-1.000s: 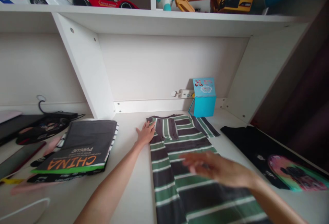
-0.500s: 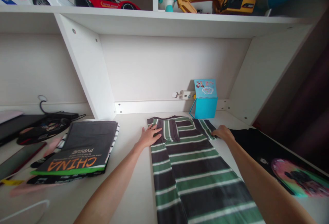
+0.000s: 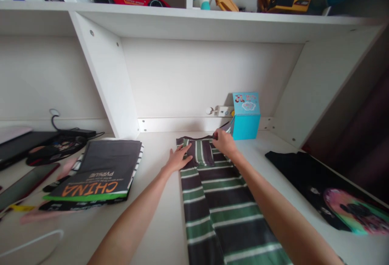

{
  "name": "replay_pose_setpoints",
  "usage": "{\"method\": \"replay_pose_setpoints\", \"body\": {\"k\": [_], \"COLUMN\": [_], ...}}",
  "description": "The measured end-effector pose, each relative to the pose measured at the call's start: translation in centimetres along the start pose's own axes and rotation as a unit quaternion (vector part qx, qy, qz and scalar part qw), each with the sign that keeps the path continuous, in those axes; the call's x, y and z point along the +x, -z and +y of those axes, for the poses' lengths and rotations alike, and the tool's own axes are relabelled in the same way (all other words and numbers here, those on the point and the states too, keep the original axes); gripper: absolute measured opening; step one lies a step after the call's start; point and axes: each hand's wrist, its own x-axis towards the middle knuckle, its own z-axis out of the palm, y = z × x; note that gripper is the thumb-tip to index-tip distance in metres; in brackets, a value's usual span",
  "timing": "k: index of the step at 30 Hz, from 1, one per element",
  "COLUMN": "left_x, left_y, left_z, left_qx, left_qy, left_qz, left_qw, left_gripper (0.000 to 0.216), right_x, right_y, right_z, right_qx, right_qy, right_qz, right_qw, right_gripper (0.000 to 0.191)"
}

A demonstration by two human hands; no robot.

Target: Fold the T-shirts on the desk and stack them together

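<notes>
"One striped shirt [image 3: 234,212] is laid out where?"
"On the white desk [image 3: 168,220], in front of the blue calendar [image 3: 246,126]. Near its upper left corner it is pressed by the left hand [image 3: 177,159], fingers spread."
"And by the right hand [image 3: 225,142]?"
"Cloth is pinched between thumb and fingers at the upper edge, near the calendar."

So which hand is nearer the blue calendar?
Right. The right hand is just left of the blue calendar; the left hand is farther left, on the striped shirt.
</notes>
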Motion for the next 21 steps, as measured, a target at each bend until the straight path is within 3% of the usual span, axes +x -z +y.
{"method": "replay_pose_setpoints", "body": {"k": [6,9,12,17,21], "left_x": [0.3,0.5,0.5,0.6,1.0], "left_y": [-0.1,-0.1,0.0,0.2,-0.3], "left_z": [-0.5,-0.7,-0.7,-0.8,-1.2], "left_qx": [-0.071,-0.091,-0.094,-0.073,-0.072], "left_qy": [0.024,0.028,0.028,0.028,0.039], "left_qz": [0.047,0.052,0.052,0.028,0.036], "left_qw": [0.996,0.994,0.994,0.997,0.996], "left_gripper": [0.053,0.052,0.051,0.041,0.042], "right_x": [-2.9,-3.8,-4.7,-8.8,-14.3], "right_y": [-4.0,-5.3,-5.1,-0.4,3.5], "right_z": [-6.7,-8.1,-8.4,-6.1,1.0], "right_qx": [-0.01,-0.017,-0.021,-0.013,-0.01], "right_qy": [0.06,0.077,0.097,0.166,0.155], "right_qz": [-0.041,-0.073,-0.1,-0.146,-0.121], "right_qw": [0.997,0.994,0.99,0.975,0.98], "right_gripper": [0.027,0.032,0.034,0.038,0.036]}}
